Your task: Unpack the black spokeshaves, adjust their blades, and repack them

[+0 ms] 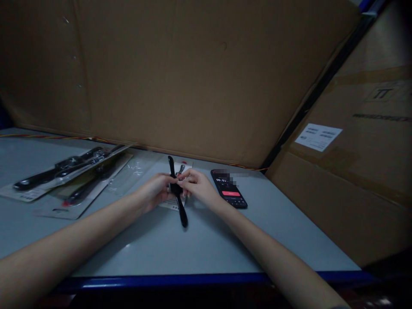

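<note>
A black two-handled spokeshave (182, 211) is held up above the table, its handles pointing away from me and toward me. My left hand (158, 189) is closed around its middle from the left side. From the right, the fingers of my right hand (197, 185) pinch at the centre of the same tool, where small parts are too blurred to make out. Under my hands lies a printed backing card (170, 203), partly covered by them and by the spokeshave.
Packaged black spokeshaves (77, 171) on cards lie at the left, with clear plastic packaging (128, 176) beside them. A phone (229, 189) showing a timer rests right of my hands. Cardboard (193, 77) walls the back, and a large carton (347, 180) stands at the right.
</note>
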### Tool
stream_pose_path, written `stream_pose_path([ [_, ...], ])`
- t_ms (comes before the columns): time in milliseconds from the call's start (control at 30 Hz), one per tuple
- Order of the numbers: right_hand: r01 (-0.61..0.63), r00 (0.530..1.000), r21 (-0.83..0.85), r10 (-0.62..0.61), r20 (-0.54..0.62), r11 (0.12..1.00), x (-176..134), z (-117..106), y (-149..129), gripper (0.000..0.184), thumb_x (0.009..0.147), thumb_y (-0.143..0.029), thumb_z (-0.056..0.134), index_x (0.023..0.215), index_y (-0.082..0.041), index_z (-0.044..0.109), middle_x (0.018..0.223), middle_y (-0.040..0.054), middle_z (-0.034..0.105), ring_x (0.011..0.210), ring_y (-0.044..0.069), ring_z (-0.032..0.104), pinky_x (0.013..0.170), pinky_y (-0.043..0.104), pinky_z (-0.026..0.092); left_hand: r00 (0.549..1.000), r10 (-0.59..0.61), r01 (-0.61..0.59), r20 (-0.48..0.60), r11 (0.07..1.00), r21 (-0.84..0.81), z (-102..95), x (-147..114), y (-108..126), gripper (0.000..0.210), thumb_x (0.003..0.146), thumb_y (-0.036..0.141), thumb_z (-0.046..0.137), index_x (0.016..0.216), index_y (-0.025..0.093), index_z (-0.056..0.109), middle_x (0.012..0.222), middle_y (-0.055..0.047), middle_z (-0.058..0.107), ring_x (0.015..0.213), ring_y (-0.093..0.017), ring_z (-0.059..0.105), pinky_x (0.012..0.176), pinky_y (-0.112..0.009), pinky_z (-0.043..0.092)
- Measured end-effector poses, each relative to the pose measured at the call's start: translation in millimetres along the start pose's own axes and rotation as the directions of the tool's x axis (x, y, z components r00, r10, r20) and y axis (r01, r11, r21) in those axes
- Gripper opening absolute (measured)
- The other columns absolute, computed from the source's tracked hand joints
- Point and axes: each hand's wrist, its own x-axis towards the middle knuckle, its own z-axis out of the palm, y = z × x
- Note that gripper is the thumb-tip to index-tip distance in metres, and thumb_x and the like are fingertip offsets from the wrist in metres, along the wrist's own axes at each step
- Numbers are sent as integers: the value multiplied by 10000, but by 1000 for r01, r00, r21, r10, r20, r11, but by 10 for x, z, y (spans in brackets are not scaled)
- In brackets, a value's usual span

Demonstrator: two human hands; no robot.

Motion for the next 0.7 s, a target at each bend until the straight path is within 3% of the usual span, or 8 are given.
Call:
stream_pose_path([
  [200, 165, 986, -362, -167, 27, 918, -31, -85, -75, 238, 716, -392, 625, 824, -193, 549, 553, -52, 479, 509, 96, 465, 482, 213, 324, 993, -104, 102, -53, 994, -42, 5, -30, 44, 183, 733, 88, 432, 865, 42, 550, 675, -106, 635, 599, -170, 626, 691, -298, 520],
  [400, 338, 925, -646, -368, 94, 684, -56, -105, -187, 228, 782, -335, 563, 628, -182, 494, 608, -26, 478, 591, 105, 432, 591, 243, 309, 982, -177, 180, 60, 983, -47, 18, -29, 29, 220, 752, 165, 410, 884, 53, 546, 692, -115, 638, 594, -189, 636, 687, -317, 522],
  [467, 328, 926, -625, -373, 63, 709, -66, -76, -198, 121, 798, -285, 537, 725, -192, 515, 631, -28, 482, 597, 106, 441, 588, 238, 317, 984, -168, 170, 53, 984, -52, 22, -28, 24, 210, 757, 173, 407, 873, 62, 542, 675, -103, 629, 563, -181, 628, 667, -315, 524],
  [567, 247, 954, -497, -298, -24, 832, -71, -22, -179, 96, 798, -287, 530, 844, -203, 520, 623, -39, 477, 557, 99, 447, 529, 219, 328, 989, -140, 143, 55, 988, -55, 21, -24, 22, 210, 759, 178, 411, 889, 73, 539, 666, -88, 623, 560, -177, 624, 666, -322, 523],
  [700, 178, 980, -303, -196, -30, 936, -46, -25, -144, 206, 767, -378, 563, 728, -175, 560, 623, -16, 527, 560, 100, 486, 511, 219, 371, 988, -138, 144, 76, 986, -83, 9, -13, 21, 255, 753, 182, 423, 953, 64, 529, 701, -106, 634, 636, -199, 642, 722, -341, 512],
])
